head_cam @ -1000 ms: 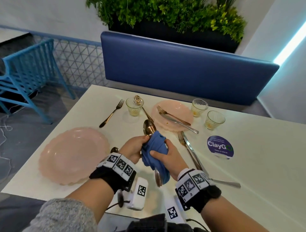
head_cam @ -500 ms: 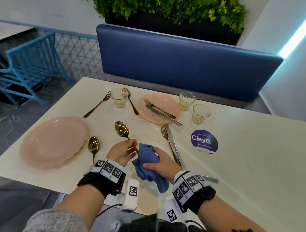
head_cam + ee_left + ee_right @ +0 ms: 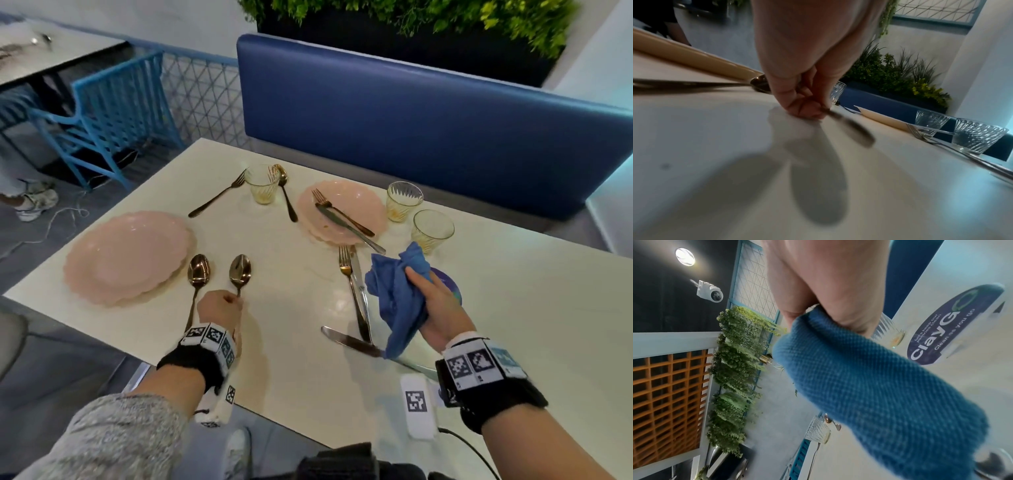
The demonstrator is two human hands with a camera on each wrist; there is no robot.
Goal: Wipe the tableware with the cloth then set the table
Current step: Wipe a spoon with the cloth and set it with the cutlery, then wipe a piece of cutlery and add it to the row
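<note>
My left hand [image 3: 222, 306] [image 3: 807, 107] pinches the handle of a gold spoon [image 3: 240, 270] [image 3: 857, 133] that lies on the white table [image 3: 291, 284], right of another gold spoon [image 3: 198, 270] [image 3: 760, 84] beside the near pink plate [image 3: 126, 255]. Off to the right, my right hand [image 3: 435, 305] grips a crumpled blue cloth [image 3: 397, 294] [image 3: 869, 386] above the table. A fork and a knife [image 3: 352, 284] lie side by side left of the cloth, and another knife [image 3: 349, 341] lies crosswise near the front edge.
The far pink plate [image 3: 356, 202] carries a fork and a knife [image 3: 346, 222]. Three glasses [image 3: 263, 183] [image 3: 402, 200] [image 3: 432, 229], a gold fork [image 3: 215, 198] and a third spoon [image 3: 286, 195] sit at the back. A round sticker [image 3: 953, 324] lies under my right hand. A blue bench [image 3: 428, 116] stands behind.
The spoon left the cloth and my left hand carried it down to the table beside the other spoon. My right hand took the cloth away to the right.
</note>
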